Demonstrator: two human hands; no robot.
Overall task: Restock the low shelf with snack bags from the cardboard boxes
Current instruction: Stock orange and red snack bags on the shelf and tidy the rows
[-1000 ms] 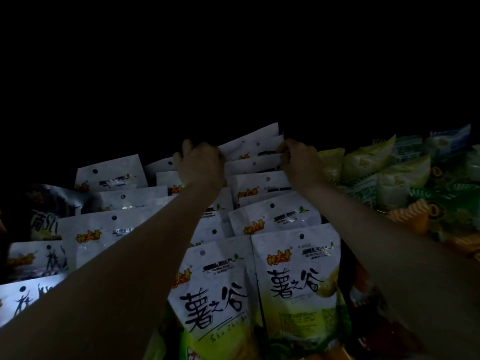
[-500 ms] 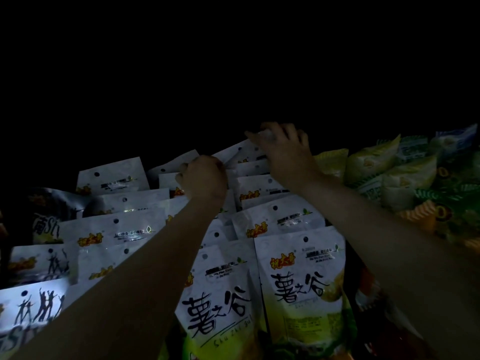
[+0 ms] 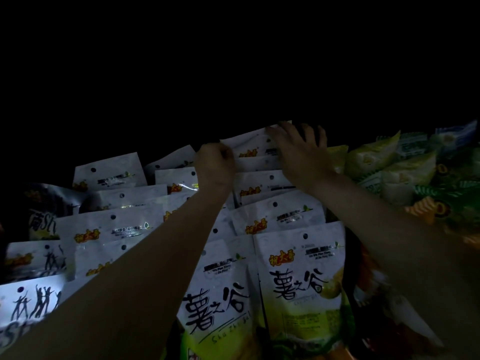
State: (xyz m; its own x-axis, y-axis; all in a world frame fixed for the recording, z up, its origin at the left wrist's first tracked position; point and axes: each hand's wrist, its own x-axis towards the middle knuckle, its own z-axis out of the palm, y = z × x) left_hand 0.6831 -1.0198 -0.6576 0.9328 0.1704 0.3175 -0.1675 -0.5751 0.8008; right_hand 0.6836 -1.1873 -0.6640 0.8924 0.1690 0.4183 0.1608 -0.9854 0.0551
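Right hand (image 3: 298,154) fingers spread and flat, pressing the top of the rearmost white snack bag (image 3: 253,144); left hand (image 3: 215,166) curled, pinching that bag's left top edge. The bag is at the back of the middle row, behind more white bags (image 3: 298,276) stacked toward the camera. Yellow-green bags (image 3: 389,162) lie to the right, silhouette-print bags (image 3: 28,294) at far left; very dark scene.

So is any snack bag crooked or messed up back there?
Yes, the rearmost white bag sits tilted, not squared with its row. The left hand pinches its corner while the right hand lies spread on it. No tears or spills show.
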